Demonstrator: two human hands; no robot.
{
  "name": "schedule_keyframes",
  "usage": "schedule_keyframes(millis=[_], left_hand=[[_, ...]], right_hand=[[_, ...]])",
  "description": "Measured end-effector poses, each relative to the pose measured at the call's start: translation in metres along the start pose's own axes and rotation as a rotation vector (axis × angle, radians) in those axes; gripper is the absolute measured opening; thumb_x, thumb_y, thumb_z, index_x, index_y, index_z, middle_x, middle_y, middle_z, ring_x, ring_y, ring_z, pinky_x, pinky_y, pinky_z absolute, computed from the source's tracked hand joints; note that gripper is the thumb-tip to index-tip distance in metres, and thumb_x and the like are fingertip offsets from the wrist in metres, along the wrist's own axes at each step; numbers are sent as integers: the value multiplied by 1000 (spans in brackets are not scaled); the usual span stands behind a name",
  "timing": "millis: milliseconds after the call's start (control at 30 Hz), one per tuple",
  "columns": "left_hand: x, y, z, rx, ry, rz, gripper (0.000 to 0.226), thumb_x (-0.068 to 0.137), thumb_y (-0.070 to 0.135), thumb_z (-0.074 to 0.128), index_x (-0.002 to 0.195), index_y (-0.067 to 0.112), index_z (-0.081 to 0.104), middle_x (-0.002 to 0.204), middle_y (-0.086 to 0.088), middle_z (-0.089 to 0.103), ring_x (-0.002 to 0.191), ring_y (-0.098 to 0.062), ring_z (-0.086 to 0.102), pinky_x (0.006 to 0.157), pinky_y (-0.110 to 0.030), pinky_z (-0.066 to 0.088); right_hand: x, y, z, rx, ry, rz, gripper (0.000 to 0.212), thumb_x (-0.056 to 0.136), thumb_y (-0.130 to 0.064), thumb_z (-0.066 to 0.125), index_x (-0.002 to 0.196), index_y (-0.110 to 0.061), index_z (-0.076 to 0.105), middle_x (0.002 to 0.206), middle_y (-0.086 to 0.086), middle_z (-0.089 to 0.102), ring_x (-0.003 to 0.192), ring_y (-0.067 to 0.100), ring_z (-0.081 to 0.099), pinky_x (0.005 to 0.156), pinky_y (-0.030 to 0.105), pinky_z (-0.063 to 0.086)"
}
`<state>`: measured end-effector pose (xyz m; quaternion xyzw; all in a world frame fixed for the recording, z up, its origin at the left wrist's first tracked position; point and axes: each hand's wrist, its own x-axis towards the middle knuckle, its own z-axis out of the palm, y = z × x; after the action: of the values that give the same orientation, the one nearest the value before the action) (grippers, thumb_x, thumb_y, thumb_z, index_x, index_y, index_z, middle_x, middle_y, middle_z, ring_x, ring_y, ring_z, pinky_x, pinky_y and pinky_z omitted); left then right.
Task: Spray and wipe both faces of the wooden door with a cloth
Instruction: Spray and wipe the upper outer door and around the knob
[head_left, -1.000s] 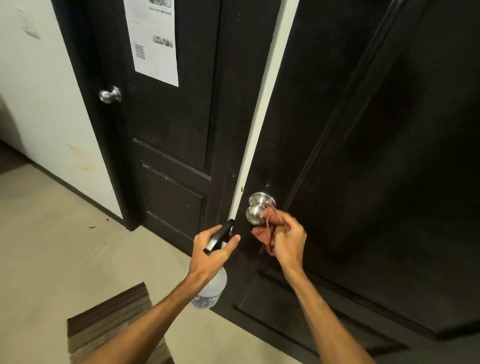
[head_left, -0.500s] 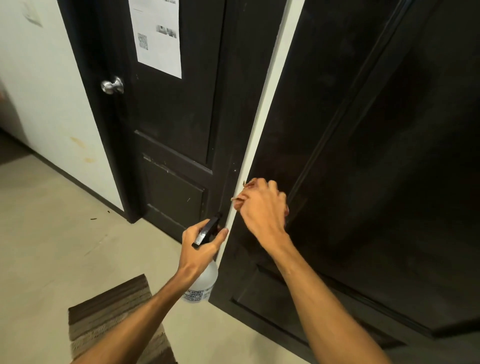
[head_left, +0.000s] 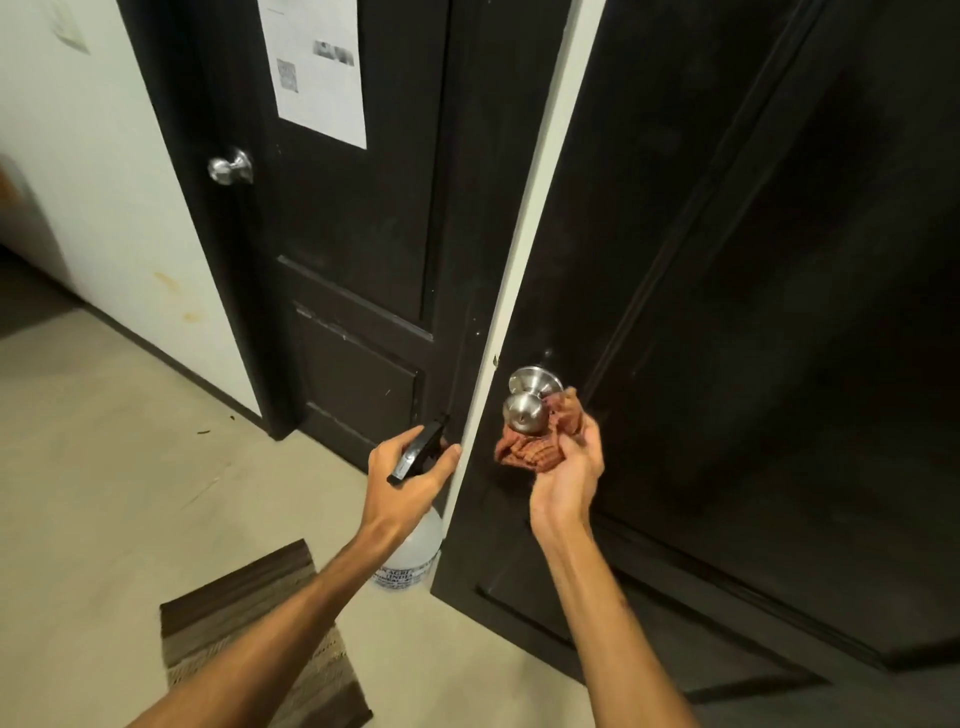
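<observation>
Just beneath the steel knob (head_left: 525, 410) of the dark wooden door (head_left: 727, 270), the right hand (head_left: 569, 475) now lies palm up, fingers curled round the bunched reddish cloth (head_left: 527, 454) (half a second ago it covered the knob from above). Left of the door's edge, the left hand (head_left: 402, 480) grips the spray bottle (head_left: 415, 545) by its black head, as before.

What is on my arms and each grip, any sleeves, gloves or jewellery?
Nothing worn shows. The left grip is a bare hand, with no glove, ring or band visible; the right grip is the same. The left forearm and right forearm are bare from wrist to frame edge: no sleeve, cuff, watch or strap. Higher up is out of view.
</observation>
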<state>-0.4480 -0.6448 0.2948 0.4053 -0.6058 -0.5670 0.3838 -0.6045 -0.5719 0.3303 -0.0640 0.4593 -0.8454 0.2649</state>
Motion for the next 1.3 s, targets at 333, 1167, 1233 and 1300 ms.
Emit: schedule_keyframes(millis=[333,1167,1233,1300], left_hand=[[-6,-11,0,-1,7,4,10,92,27,80,89,22,72,82,-4,76,60,-9,64,58,-21,50],[4,-10,-22,-100,52,83,11,93,19,79,85,21,72,70,10,68,66,-14,68,61,-28,53],[6,-17,-24,-110,68,59,9,92,22,80,87,21,73,73,11,68,68,-14,67,63,-28,53],[4,-23,-23,-115,83,40,8,93,23,79,89,22,73,73,13,68,69,-12,67,63,-25,53]], right_hand=[[-7,32,-17,-1796,-317,-1052,67,71,8,75,129,-23,70,149,15,36,139,40,28,109,68,35],[12,-3,97,-2907,-804,-1122,32,101,-27,47,124,-18,67,133,15,56,128,38,46,109,56,30],[15,-22,106,-2777,-715,-1128,27,98,-24,52,118,-20,69,131,12,55,126,33,46,104,52,34],[9,-27,102,-2727,-747,-1065,23,95,-25,59,114,-19,71,128,10,54,123,31,46,100,52,39]])
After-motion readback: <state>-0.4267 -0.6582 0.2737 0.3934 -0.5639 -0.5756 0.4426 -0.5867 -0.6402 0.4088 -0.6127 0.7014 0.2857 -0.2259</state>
